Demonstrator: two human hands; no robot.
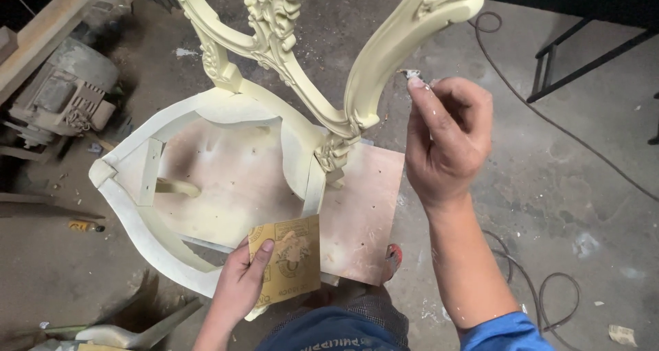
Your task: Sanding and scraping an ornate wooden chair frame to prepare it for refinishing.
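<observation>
One pale cream carved wooden chair frame with an open seat ring, standing on a plywood board on the concrete floor, its top cut off, left hand gripping a folded yellow-brown sandpaper sheet at the seat rail, right hand pinching a tiny unclear whitish scrap beside the carved back.

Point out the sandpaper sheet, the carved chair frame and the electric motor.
sandpaper sheet (pixel 292 258), head view, middle of the yellow backing.
carved chair frame (pixel 384 55), head view, right upright of the back.
electric motor (pixel 65 93), head view, its grey ribbed housing.
</observation>
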